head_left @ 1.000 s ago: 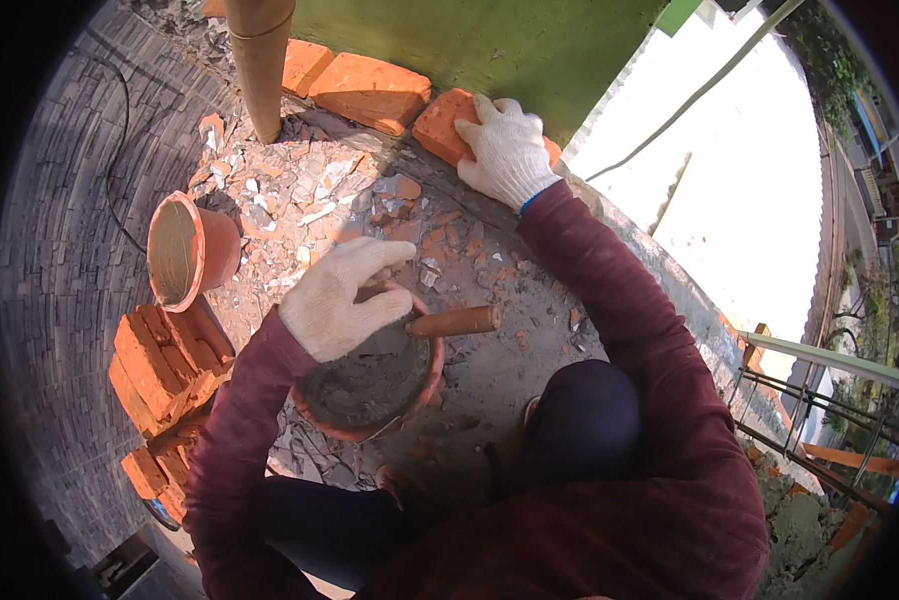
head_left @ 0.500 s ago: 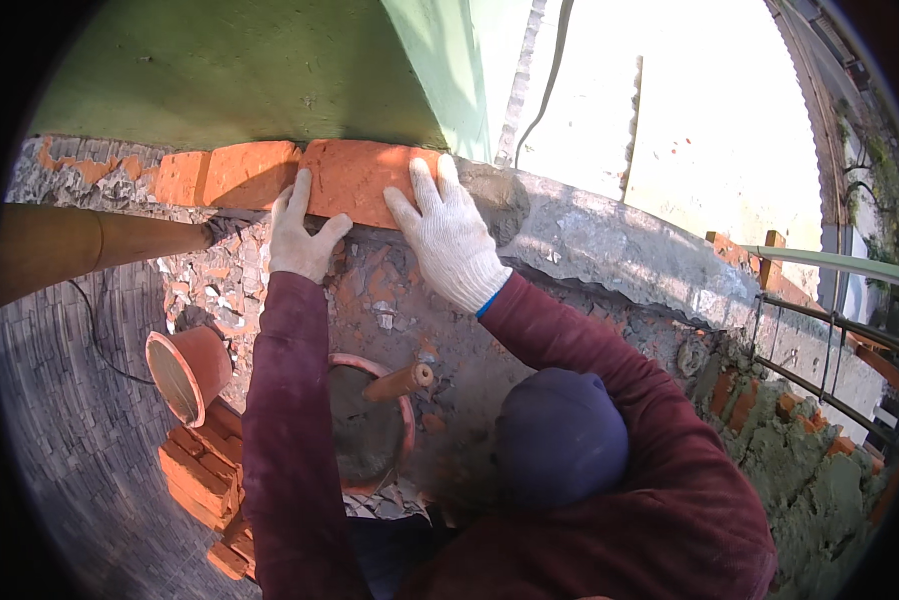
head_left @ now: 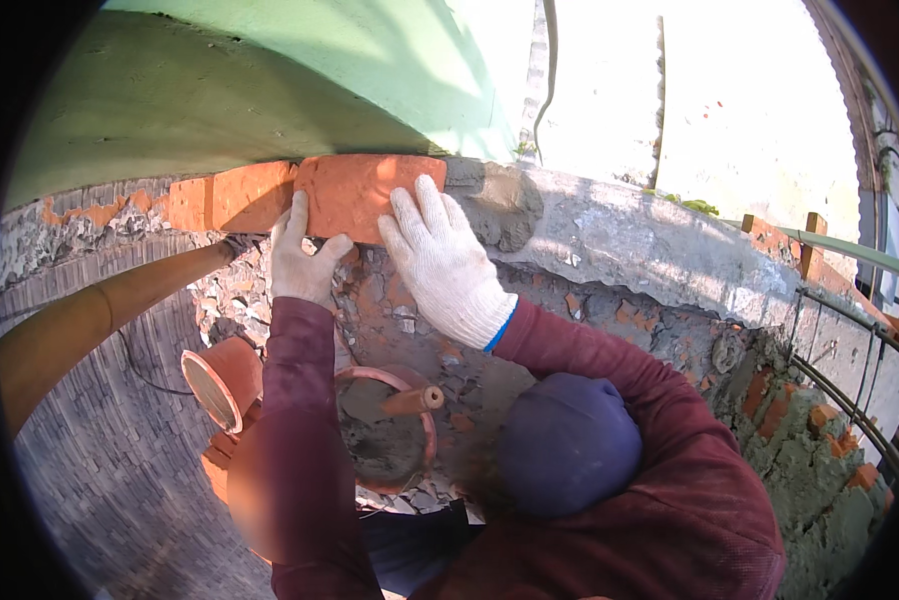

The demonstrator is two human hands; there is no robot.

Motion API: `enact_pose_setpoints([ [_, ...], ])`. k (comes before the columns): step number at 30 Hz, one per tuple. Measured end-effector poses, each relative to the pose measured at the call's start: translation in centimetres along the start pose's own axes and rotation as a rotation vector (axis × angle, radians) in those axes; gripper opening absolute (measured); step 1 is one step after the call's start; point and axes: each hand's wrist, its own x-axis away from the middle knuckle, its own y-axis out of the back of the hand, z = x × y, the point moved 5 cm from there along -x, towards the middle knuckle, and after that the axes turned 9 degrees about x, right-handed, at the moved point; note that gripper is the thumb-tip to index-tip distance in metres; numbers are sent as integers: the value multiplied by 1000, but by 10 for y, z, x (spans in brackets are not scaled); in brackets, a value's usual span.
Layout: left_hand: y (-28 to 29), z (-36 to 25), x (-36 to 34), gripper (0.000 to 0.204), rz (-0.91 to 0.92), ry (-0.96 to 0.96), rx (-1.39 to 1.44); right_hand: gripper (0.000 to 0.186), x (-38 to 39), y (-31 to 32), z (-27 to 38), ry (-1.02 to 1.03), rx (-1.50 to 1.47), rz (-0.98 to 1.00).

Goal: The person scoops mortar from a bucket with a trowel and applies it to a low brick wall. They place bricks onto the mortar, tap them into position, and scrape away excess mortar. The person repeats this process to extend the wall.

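An orange brick lies on the wall ledge, end to end with another brick on its left. My left hand, in a white knit glove, touches its left front corner, index finger stretched over the joint and thumb spread aside at the front edge. The gloved right hand rests nearly flat, its extended fingertips on the brick's right part. Neither set of fingers is wrapped round it. Wet grey mortar sits beside the brick's right end.
Below the hands stands a mortar bucket with a wooden handle across its rim. A tipped bucket is at left, near a slanting pole. Rubble, a green wall and metal bars surround the ledge.
The right hand's fingers have moved from the brick's right end toward its middle and lie flatter. The left hand stays at the left corner. The whole view has shifted slightly.
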Motion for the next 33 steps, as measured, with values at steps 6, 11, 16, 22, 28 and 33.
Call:
enact_pose_setpoints([
  [6, 4, 5, -3, 94, 17, 0, -72, 50, -9, -5, -5, 1, 28, -11],
  [11, 4, 5, -7, 98, 20, 36, -7, 53, -10, -6, -6, -21, 3, 39],
  [16, 10, 6, -7, 100, 28, 50, -65, 52, -10, -3, -6, -23, 7, 8],
  [22, 9, -1, -10, 102, 25, 52, -73, 51, -13, -2, -5, -27, 23, 7],
  [28, 9, 0, -8, 104, 33, 61, -43, 47, -19, 0, -6, 27, 71, -19],
  [33, 8, -8, -5, 105, 60, -19, -327, 57, -25, 7, -3, 49, 79, 148],
])
